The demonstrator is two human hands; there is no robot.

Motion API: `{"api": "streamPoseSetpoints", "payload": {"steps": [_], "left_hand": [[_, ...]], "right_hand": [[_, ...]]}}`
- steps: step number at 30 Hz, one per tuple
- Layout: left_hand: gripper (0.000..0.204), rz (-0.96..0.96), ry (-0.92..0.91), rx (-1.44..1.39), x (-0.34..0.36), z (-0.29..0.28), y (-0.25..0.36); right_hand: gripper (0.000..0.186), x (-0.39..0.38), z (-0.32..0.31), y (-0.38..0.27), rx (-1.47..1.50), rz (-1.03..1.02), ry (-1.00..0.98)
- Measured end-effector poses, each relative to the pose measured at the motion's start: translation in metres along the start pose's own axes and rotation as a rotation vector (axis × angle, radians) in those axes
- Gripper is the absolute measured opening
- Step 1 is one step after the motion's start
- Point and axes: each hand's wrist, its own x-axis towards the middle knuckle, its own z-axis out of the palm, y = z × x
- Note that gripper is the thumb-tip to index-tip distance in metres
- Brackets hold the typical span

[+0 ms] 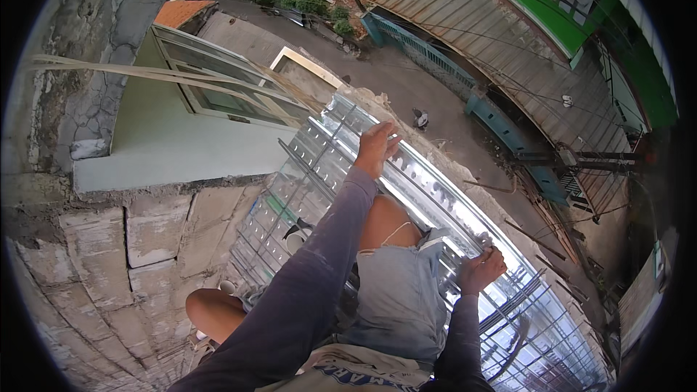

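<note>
A long, shiny metal strip (pixel 435 199) with a raised lip runs diagonally along the outer edge of the ribbed metal decking. My left hand (pixel 377 147) is farther forward, its fingers bent over this strip. Closer to my body, my right hand (pixel 482 270) curls its fingers over the same strip. My fingers partly hide the places they grip. Beneath my bent knee, metal decking (pixel 290 192) with rows of small bright marks carries thin steel reinforcing bars (pixel 308 163). More crossed bars form a mesh (pixel 544 334) at the lower right.
Beyond the strip is a rough masonry edge (pixel 454 163), with a drop to the street (pixel 392 76). A block wall (pixel 152 247) rises at left, below a window (pixel 225 80). Pale cords (pixel 160 72) cross there. A corrugated roof (pixel 465 18) and overhead wires lie across the street.
</note>
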Motion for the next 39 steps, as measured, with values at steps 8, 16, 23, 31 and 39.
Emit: {"api": "streamPoseSetpoints", "payload": {"steps": [8,16,23,31,39], "left_hand": [[0.046,-0.065,0.005,0.063,0.000,-0.002,-0.013],[0.087,-0.330,-0.314,0.245,-0.074,0.048,-0.031],[0.029,0.223,0.185,-0.577,-0.109,0.030,-0.006],[0.030,0.528,0.371,-0.624,-0.123,-0.074,0.021],[0.031,0.560,0.439,-0.642,-0.133,-0.145,0.017]], "right_hand": [[0.020,0.000,-0.011,-0.009,0.030,0.038,-0.085],[0.008,0.023,-0.074,-0.028,0.064,-0.493,0.309],[0.019,-0.029,-0.154,-0.035,0.000,-0.825,-0.462],[0.016,-0.033,-0.201,-0.043,0.719,0.234,-0.797],[0.017,-0.047,-0.237,-0.109,0.367,0.128,-1.461]]}}
